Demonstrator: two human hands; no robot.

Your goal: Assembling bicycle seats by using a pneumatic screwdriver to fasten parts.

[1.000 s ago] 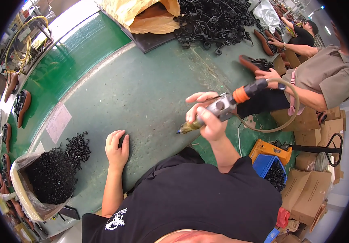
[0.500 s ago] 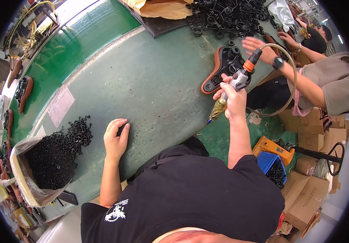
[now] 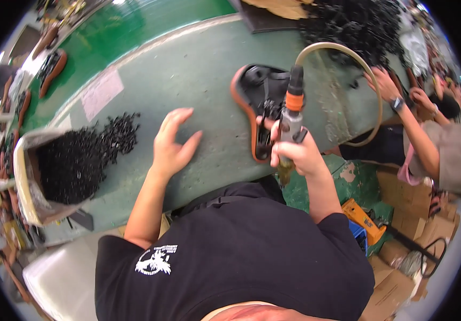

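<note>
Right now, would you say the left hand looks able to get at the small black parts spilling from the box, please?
Probably yes: the left hand looks open and holds nothing visible, and the small black parts lie off to its left, with no object seen in between.

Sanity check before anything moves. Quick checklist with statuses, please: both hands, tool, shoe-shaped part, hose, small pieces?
1. Right hand gripping the powered hand tool: ok, fingers wrapped around its body.
2. Left hand free: ok, open and holding nothing, apart from the shoe-shaped part.
3. Shoe-shaped part on the green table: ok, lying near the right hand; contact with that hand unclear.
4. Tool tip loaded: cannot tell, blurred.
5. Hose clear of the co-worker's hand: cannot tell, they overlap in view.
6. Small black pieces contained: not ok, spilling from the lined box onto the table.
</note>
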